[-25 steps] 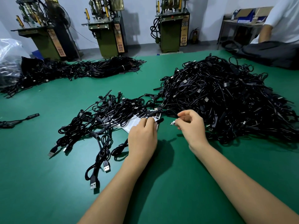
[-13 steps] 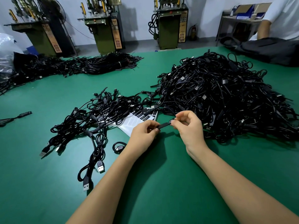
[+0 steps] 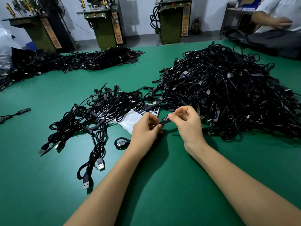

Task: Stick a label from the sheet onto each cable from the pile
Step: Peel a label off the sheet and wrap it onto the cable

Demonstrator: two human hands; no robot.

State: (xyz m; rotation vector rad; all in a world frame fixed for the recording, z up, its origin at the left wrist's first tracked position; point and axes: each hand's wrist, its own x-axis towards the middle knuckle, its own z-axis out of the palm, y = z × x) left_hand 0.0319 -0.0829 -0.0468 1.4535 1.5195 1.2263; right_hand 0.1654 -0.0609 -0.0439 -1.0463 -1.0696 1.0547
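Note:
A big pile of black cables (image 3: pixel 228 95) covers the right half of the green table (image 3: pixel 146 193). A smaller heap of cables (image 3: pixel 101 111) lies at centre left, partly over the white label sheet (image 3: pixel 133 119). Between my hands is a small black cable module (image 3: pixel 164 121) with white print showing on it. My left hand (image 3: pixel 145 128) pinches its left end. My right hand (image 3: pixel 187 123) pinches its right end between thumb and forefinger. Both hands hover just in front of the sheet.
More bundled cables (image 3: pixel 97 60) lie along the far left of the table, and a lone cable (image 3: pixel 17 112) rests at the left edge. Green machines (image 3: pixel 105 25) stand behind. A person in white (image 3: pixel 276 18) sits at the far right corner beside a dark bag (image 3: pixel 268 41).
My left hand left the label sheet and met my right hand, which drew the cable module out of the pile. Both hands now pinch the module, its printed face showing.

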